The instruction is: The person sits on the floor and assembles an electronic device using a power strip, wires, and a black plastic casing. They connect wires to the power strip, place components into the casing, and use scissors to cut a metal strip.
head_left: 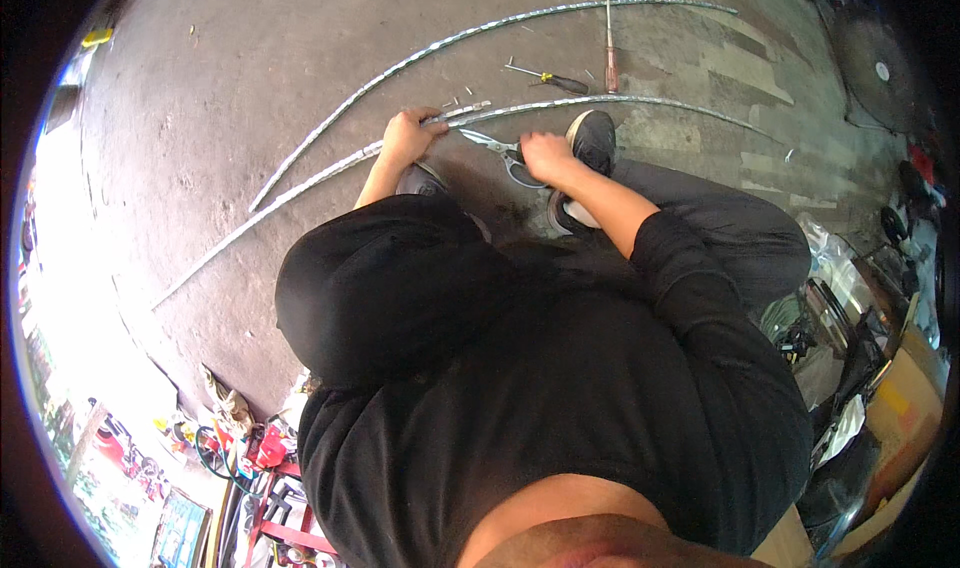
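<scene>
My left hand (408, 138) is closed on the near long silver strip (325, 173), which lies bent across the floor in front of me. A short silver piece (470, 111) lies by its fingertips, partly along the strip. In my right hand (548, 158) are scissors (485, 141) with metal blades and grey handle loops. Their blades are spread and point left toward the strip, close to my left hand. The far long silver strip (430, 50) curves across the floor beyond, held by neither hand.
A long screwdriver with a reddish handle (612, 68) lies across the far strip. Another screwdriver (560, 82), black and yellow, rests between the strips among small cut bits. My shoe (592, 140) is beside my right hand. A fan (880, 71) stands far right; cardboard (905, 393) lies near right.
</scene>
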Action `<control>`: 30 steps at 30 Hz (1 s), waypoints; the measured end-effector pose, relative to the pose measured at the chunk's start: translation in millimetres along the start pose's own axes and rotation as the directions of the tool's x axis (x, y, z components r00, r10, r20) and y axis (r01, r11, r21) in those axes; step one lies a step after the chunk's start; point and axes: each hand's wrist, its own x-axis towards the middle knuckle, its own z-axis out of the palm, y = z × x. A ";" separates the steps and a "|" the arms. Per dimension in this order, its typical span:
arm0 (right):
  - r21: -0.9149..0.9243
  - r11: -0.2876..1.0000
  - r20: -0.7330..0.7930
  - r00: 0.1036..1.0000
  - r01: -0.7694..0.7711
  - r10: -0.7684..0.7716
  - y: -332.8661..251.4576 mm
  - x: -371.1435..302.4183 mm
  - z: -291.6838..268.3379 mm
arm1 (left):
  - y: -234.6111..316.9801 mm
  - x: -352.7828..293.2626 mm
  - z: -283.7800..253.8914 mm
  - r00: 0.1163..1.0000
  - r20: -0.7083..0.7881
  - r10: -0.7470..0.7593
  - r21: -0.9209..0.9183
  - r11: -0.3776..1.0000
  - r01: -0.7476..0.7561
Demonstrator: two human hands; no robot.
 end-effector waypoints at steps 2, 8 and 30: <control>-0.032 0.999 -0.114 0.993 0.007 -0.010 -6.3 -9.7 21.7 | -8.1 7.7 1.1 0.995 -0.038 0.089 0.038 0.995 -0.088; 0.069 0.998 0.026 1.000 -0.013 0.011 7.4 -3.3 -1.5 | -10.6 32.9 -6.5 0.974 -0.160 0.158 0.088 0.985 -0.145; 0.091 0.993 -0.326 0.941 -0.069 0.095 119.7 74.6 -82.5 | -47.9 35.8 11.4 0.945 -0.256 0.203 0.178 0.971 -0.160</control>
